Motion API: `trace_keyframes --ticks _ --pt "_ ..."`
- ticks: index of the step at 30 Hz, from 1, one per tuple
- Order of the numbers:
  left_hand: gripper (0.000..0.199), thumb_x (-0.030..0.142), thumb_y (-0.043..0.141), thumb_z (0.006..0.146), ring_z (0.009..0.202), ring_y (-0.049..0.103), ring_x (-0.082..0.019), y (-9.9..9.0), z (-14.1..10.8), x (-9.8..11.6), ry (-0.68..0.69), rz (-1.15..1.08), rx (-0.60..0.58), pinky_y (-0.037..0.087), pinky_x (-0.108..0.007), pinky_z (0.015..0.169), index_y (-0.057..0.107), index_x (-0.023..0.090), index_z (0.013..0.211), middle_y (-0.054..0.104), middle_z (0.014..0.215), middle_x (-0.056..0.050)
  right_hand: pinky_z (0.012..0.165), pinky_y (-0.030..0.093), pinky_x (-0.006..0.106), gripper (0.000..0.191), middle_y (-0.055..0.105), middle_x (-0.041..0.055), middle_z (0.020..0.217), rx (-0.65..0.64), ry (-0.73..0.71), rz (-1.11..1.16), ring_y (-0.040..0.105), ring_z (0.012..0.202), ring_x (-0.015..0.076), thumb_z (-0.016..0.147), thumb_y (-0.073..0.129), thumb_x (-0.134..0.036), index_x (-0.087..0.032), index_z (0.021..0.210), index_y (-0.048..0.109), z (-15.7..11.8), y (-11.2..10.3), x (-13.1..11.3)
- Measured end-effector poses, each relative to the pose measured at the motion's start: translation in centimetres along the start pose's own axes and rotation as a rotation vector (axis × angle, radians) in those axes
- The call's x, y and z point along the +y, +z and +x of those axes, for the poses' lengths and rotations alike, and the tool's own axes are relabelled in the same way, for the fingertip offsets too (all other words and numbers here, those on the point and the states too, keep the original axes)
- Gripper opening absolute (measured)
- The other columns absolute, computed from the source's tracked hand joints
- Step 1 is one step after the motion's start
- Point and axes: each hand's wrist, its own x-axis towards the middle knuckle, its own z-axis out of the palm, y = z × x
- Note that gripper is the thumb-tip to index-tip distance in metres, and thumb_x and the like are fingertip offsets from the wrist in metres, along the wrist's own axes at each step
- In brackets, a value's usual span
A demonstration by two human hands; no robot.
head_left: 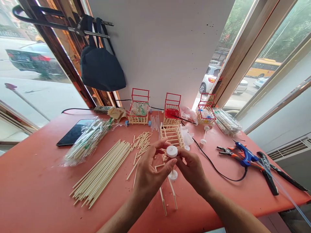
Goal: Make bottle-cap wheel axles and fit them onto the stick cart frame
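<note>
Between my two hands is a white plastic wheel [172, 151], round like a bottle cap, with a small hole or stick end at its centre. My left hand [149, 166] pinches it between thumb and fingers from the left. My right hand [193, 170] grips it from the right, its fingertips partly hidden behind the rim. Below shows a second white wheel [173, 175], apparently joined to the first by a short stick. Behind my hands lies a wooden stick frame [171, 134], partly covered. Thin stick legs [173, 194] extend on the table beneath my hands.
Long wooden sticks [102, 174] and short cut pieces [141, 142] lie left. Several small stick carts with red frames, including one cart [138, 113], stand along the wall. A blue glue gun [249, 155], pliers [225, 150] and a black cable [213, 166] are right.
</note>
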Motion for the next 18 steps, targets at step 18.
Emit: trace_keyframes --ticks 18 --pt "0.037 0.029 0.072 0.091 0.110 0.070 -0.024 -0.06 -0.12 -0.17 0.014 0.009 0.033 0.059 -0.039 0.097 0.065 0.026 0.127 0.073 0.117 -0.007 0.066 0.048 0.026 0.018 0.075 0.0015 0.085 -0.004 0.022 0.016 0.062 0.072 0.0151 0.098 0.063 -0.033 -0.020 0.093 0.074 -0.04 0.10 -0.28"
